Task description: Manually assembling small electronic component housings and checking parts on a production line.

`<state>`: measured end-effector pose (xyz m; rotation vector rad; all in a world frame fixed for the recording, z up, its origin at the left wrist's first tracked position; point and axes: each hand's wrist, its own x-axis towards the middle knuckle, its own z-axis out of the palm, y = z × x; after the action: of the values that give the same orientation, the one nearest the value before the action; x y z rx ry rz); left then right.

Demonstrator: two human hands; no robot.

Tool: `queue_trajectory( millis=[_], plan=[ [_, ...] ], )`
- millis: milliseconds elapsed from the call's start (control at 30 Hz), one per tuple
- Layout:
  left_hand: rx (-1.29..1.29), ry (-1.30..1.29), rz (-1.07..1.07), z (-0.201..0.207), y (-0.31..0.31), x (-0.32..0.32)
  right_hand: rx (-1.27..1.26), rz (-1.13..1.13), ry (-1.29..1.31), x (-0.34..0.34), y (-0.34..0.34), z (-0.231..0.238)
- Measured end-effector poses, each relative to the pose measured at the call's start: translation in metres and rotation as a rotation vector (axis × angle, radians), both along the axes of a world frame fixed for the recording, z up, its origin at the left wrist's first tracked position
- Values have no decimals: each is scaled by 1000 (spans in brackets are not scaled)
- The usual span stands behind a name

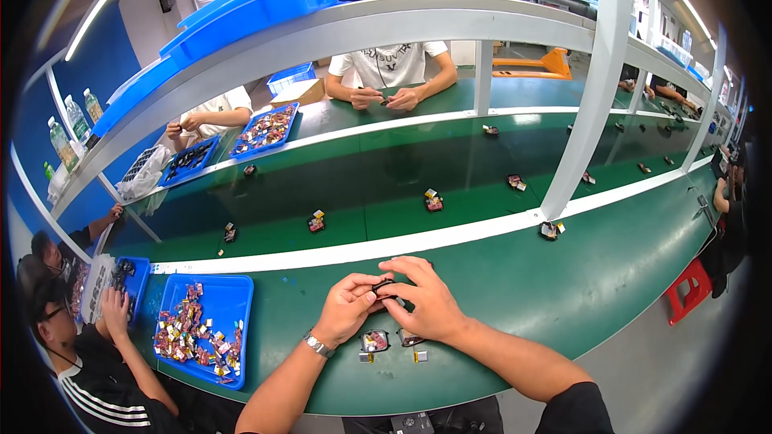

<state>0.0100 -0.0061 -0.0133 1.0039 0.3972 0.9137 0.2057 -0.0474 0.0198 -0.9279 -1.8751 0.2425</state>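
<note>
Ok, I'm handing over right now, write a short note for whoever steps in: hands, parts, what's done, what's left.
Left hand and right hand: both pinch one small dark part between them over the green bench.
Parts: two small assemblies lie just below the hands; blue tray of loose parts at the left.
Done: cannot tell whether those two are finished.
Left: the part in hand, plus a well-filled tray.

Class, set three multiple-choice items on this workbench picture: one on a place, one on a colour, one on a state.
1. Where is the blue tray of small parts?
A. left of the hands
B. right of the hands
C. on the top shelf

2. What colour is the bench?
A. red
B. green
C. yellow

3. The left hand and right hand are:
A. far apart
B. flat on the tray
C. together on a small dark part

Answers: 1 A, the tray lies at lower left. 2 B, its surface is green. 3 C, fingers of both meet on the part.
</note>
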Motion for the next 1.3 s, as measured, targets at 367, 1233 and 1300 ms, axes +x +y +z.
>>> queue_trajectory(
  millis=[367,1233,1300],
  plan=[
    [-41,64,82,7,-4,7,-119,41,23,-3,4,0],
    [-142,160,69,10,-4,3,35,-146,-157,-12,3,2],
    [-129,153,60,8,-4,4,46,-147,-168,-10,5,0]
  ],
)
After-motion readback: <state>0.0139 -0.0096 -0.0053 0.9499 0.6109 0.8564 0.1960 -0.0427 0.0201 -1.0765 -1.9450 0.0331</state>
